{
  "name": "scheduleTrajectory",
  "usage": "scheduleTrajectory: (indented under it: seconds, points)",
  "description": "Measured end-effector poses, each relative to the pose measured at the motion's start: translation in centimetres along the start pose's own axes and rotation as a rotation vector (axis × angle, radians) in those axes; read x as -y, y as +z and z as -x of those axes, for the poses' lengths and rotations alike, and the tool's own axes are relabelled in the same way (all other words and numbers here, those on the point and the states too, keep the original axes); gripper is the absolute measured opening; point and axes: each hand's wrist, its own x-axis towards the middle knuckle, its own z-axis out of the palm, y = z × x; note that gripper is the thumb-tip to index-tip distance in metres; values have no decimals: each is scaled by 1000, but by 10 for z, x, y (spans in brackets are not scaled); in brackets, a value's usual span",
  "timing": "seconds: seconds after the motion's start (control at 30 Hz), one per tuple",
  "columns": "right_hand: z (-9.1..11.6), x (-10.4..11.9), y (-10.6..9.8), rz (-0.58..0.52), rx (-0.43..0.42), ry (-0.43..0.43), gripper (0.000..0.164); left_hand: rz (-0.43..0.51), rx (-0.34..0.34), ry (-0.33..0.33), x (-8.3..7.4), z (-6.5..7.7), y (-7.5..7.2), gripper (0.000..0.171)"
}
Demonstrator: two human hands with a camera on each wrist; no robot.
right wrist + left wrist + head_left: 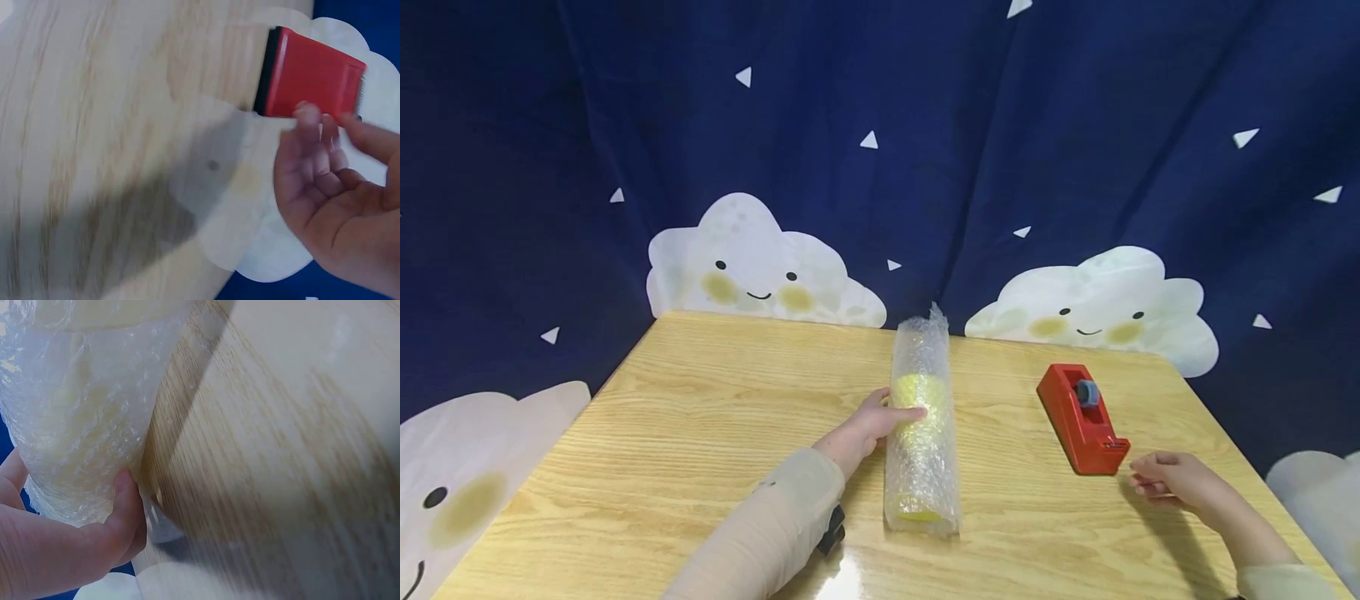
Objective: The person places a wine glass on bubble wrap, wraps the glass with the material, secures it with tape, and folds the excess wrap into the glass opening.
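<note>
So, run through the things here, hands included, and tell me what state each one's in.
Bubble-wrapped bundle: lying on the table, something yellow showing through; whether it's taped, I can't tell.
Left hand: holding the bundle's side, thumb on top.
Right hand: fingers loosely curled, beside the dispenser's front end.
Red tape dispenser: upright, loaded.
Tape roll: seated in the dispenser.
Blue curtain: hanging.

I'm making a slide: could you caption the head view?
The left hand grips a bubble-wrapped bundle while the right hand hovers near a red tape dispenser on a wooden table.
</note>
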Motion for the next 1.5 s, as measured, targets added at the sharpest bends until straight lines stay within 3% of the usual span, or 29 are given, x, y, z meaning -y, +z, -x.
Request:
scheduleTrajectory:
  seconds: [0.27,0.57,0.77,0.83,1.1,1.3,1.5]
  points:
    - [20,8,-6,121,-5,-81,30,-4,-4,9,-4,1,-3,90]
    - [31,67,23,221,26,-180,26,14,-15,15,-6,0,-3,89]
    - [28,113,58,250,94,-257,62,18,-19,37,-5,-2,-2,88]
    - [24,128,68,257,95,-286,65,20,-22,42,-4,-2,-2,88]
    - [-11,166,99,136,73,-455,37,32,-35,52,1,0,3,89]
    - [-47,178,130,-6,122,-550,17,31,-34,67,1,4,6,88]
    - [-71,180,155,12,155,-560,15,24,-43,67,1,3,8,86]
